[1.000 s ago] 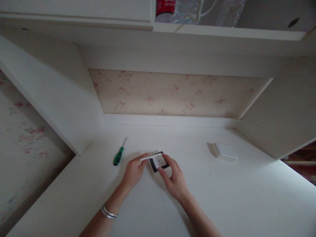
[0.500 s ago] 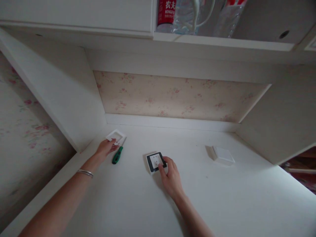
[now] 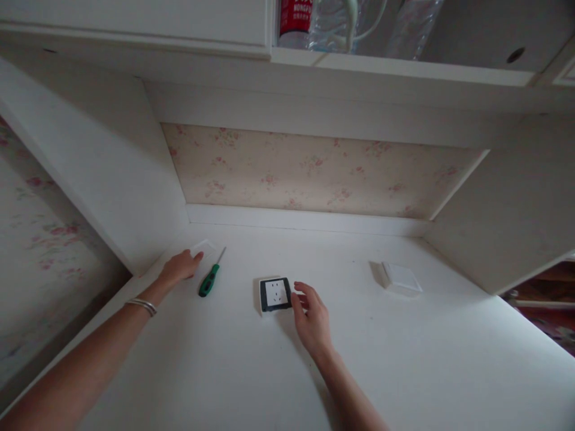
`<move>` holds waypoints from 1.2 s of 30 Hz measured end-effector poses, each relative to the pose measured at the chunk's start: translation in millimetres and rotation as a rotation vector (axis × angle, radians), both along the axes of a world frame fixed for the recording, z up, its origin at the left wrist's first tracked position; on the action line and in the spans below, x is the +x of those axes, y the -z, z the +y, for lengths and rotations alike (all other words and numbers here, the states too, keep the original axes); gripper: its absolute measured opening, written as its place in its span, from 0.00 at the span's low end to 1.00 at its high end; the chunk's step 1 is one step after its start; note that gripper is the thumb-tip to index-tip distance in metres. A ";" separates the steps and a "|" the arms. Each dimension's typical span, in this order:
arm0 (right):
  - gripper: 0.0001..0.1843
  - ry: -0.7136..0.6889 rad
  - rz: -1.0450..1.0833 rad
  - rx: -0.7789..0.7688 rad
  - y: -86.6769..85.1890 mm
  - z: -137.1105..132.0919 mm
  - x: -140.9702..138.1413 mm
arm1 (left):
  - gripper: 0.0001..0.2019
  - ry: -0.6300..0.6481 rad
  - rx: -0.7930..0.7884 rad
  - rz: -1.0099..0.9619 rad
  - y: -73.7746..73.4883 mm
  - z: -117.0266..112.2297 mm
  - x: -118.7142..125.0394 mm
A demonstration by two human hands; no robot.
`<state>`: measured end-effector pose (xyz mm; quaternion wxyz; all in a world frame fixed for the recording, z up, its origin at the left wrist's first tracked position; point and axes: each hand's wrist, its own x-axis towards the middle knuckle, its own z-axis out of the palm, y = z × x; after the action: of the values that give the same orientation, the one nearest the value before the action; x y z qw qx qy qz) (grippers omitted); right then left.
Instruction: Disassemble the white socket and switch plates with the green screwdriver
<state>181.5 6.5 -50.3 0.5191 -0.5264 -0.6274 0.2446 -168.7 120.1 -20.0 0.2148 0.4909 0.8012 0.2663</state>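
Observation:
My left hand [image 3: 182, 265] reaches to the far left of the white desk and is closed at the near edge of a thin white frame [image 3: 205, 245]. Its thumb shows at that edge, while the other fingers are largely hidden under the hand. Just right of it lies a screwdriver [image 3: 209, 280] with a green and black handle, its shaft pointing away from me. A wall socket [image 3: 276, 293] with a white face and dark surround lies face up near the middle. My right hand [image 3: 311, 317] is open beside the socket's right edge, fingers apart and curved, with nothing in them.
A clear-and-white box-like piece [image 3: 402, 280] sits on the desk [image 3: 233, 365] at the right. White side panels flank the desk. Overhead, a cabinet shelf [image 3: 404, 69] holds a red-labelled bottle [image 3: 295, 18] and clear plastic bottles.
My right fingers have come off the socket, which now sits squarer on the desk. The white frame by my left hand has gone from tilted to nearly flat. The view has shifted slightly.

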 end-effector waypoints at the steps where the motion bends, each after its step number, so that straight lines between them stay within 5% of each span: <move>1: 0.14 0.008 0.006 0.002 -0.9 -0.3 -0.1 | 0.21 0.025 0.005 0.084 -0.2 -4.9 5.6; 4: 0.14 0.043 0.012 -0.003 -2.7 -0.8 0.2 | 0.26 0.196 -0.067 0.397 3.2 -26.4 30.0; 7: 0.15 0.087 0.031 -0.033 -3.1 -1.6 0.7 | 0.25 0.349 -0.060 0.458 10.6 -46.3 53.1; 12: 0.14 -0.003 0.000 -0.035 -1.7 -5.6 -0.8 | 0.13 0.342 -0.039 0.361 19.3 -46.1 67.1; 15: 0.12 -0.069 -0.090 0.022 -2.0 -10.3 -3.0 | 0.15 0.344 -0.002 0.294 15.6 -45.5 79.8; 17: 0.12 -0.116 -0.167 0.103 -3.7 -14.0 -5.1 | 0.17 0.380 0.080 0.186 9.3 -55.9 99.3; 19: 0.16 -0.160 -0.245 0.205 -6.2 -17.3 -7.5 | 0.20 0.374 0.220 -0.221 2.5 -74.0 127.1; 23: 0.23 -0.229 -0.361 0.367 -9.2 -19.7 -9.2 | 0.19 0.404 0.233 -0.823 -5.0 -108.7 186.7; 28: 0.22 -0.197 -0.464 0.433 -3.7 -12.6 4.7 | 0.21 0.567 0.124 -1.127 -9.2 -115.0 220.6; 31: 0.22 -0.128 -0.411 0.501 -4.2 -7.9 14.6 | 0.22 0.625 0.115 -1.044 -13.2 -108.3 215.4; 36: 0.15 0.211 0.073 0.508 -36.5 2.9 13.9 | 0.17 0.533 0.406 -0.502 -5.3 -97.9 185.3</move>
<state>195.4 9.4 -13.7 0.6794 -0.4326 -0.5912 0.0427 16.6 22.2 -14.7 0.3638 0.6332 0.5002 0.4653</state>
